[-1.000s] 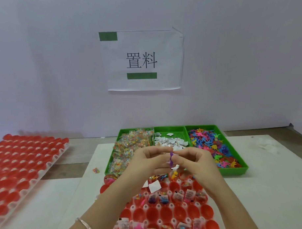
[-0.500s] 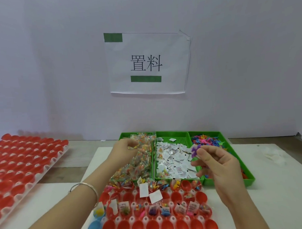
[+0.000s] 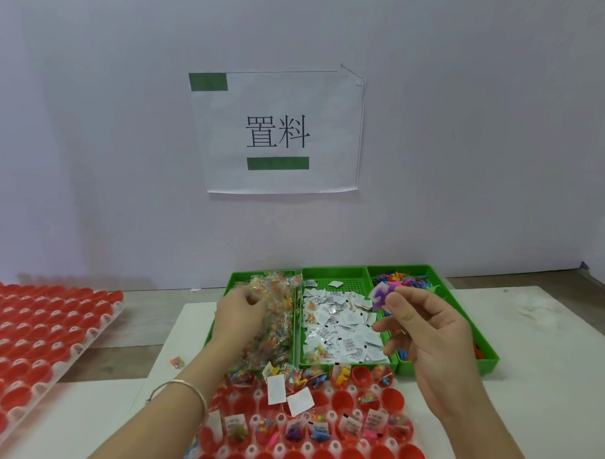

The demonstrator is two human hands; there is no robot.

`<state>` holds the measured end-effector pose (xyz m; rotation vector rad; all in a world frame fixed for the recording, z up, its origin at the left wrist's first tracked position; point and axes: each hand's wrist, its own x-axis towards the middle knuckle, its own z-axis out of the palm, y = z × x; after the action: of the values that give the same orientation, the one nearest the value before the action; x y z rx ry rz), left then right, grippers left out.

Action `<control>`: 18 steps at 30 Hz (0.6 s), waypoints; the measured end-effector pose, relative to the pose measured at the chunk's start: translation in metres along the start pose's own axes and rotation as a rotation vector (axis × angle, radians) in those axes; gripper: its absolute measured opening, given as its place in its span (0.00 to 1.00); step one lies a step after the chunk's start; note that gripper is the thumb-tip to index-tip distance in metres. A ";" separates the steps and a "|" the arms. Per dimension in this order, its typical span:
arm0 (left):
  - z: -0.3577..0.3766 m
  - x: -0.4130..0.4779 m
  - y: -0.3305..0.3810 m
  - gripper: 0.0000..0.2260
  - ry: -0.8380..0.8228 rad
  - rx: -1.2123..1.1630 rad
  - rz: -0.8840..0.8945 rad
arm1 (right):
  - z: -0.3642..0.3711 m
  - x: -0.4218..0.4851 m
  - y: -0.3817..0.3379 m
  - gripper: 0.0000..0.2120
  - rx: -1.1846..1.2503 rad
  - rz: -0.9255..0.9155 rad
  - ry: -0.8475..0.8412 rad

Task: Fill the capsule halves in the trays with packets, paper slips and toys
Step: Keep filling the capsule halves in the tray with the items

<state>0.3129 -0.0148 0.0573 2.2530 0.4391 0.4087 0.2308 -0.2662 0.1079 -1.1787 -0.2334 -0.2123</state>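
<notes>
A tray of red capsule halves (image 3: 392,399) lies in front of me; several halves hold packets, paper slips and toys. Behind it stand three green bins: clear packets of coloured beads (image 3: 277,319) on the left, white paper slips (image 3: 342,327) in the middle, coloured toys (image 3: 405,279) on the right. My left hand (image 3: 240,315) reaches into the packet bin, its fingers curled among the packets. My right hand (image 3: 431,338) hovers over the slip and toy bins and pinches a purple toy (image 3: 382,295) between thumb and forefinger.
A second tray of red capsule halves (image 3: 40,334) sits on the left. A loose packet (image 3: 177,362) lies on the white table by the packet bin. A paper sign (image 3: 277,134) hangs on the wall behind. White scraps (image 3: 533,310) lie at the far right.
My hands have parted from in front of me. The left went to the packet bin and dug in. The right stayed up over the bins, keeping the purple toy.
</notes>
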 end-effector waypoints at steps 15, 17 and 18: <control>-0.051 -0.050 -0.005 0.12 -0.111 -0.445 -0.123 | 0.019 -0.013 0.002 0.09 -0.026 0.109 -0.092; -0.059 -0.071 0.013 0.12 -0.213 -0.711 -0.143 | 0.023 -0.015 0.004 0.09 -0.037 0.138 -0.120; -0.061 -0.083 0.022 0.12 -0.273 -0.825 -0.150 | 0.025 -0.016 0.004 0.09 -0.044 0.153 -0.132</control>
<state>0.2174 -0.0254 0.1007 1.4335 0.2290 0.1514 0.2156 -0.2409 0.1085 -1.2494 -0.2543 -0.0051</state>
